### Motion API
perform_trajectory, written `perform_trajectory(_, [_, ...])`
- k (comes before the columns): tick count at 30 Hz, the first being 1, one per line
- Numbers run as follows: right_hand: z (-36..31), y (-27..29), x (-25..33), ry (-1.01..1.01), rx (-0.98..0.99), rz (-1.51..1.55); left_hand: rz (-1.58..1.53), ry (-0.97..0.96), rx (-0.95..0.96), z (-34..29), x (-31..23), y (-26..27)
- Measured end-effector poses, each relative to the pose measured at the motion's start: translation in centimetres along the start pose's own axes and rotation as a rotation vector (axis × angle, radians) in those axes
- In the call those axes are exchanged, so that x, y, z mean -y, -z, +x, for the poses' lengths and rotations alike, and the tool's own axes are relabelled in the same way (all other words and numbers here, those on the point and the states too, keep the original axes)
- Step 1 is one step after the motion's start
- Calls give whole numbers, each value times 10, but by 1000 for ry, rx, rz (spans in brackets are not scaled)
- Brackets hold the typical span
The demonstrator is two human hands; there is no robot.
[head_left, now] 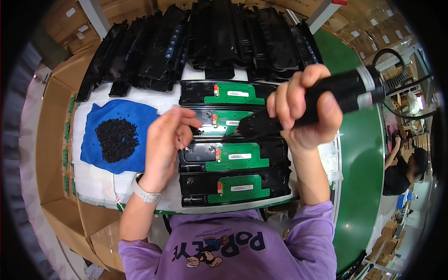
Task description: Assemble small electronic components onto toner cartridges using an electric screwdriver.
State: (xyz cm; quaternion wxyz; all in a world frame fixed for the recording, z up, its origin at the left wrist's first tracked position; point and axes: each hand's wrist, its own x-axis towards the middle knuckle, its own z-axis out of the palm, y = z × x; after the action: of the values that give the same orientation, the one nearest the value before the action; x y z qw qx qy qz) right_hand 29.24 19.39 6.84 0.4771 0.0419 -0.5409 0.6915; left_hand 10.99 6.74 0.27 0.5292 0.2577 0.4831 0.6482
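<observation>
Right hand point(295, 103): closed round black power screwdriver point(311, 101), long axis slanting from upper right to centre | green board point(225, 116), mid-frame in second-from-top black panel point(205, 115): left of right fingers, under driver tip, contact unclear | left hand point(169, 130): half-curled beside board's left edge, pinch cannot tell

light: bright, fairly even | rim: black vignette, straight edges bowed | centre: clear | far right: soft
</observation>
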Motion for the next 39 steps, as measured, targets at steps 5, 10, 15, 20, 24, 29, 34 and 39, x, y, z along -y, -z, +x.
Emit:
perform_trajectory(5, [-25, 4, 6, -99, 27, -278, -457, 16, -32, 5, -4, 14])
perform_trajectory(10, [-31, 4, 0, -101, -26, -260, -451, 28, 6, 9, 3, 13])
perform_trajectory(15, [-36, 2, -2, -97, 109, -388, -195, 28, -107, 7, 3, 4])
perform_trajectory(20, [-33, 0, 2, -119, 211, -560, -137, 36, -15, 10, 10, 5])
perform_trajectory(24, [-32, -5, 3, -98, 224, -662, -121, 70, 37, 9, 4, 7])
perform_trajectory(29, [-26, -10, 2, -158, 45, -267, -198, 101, 146, 6, -2, 6])
perform_trajectory(34, [8, -24, 15, -32, 137, 128, -178, 106, 167, 0, -5, -1])
perform_trajectory(39, [20, -19, 12, 30, 239, 203, -137, 167, 332, -6, -4, -4])
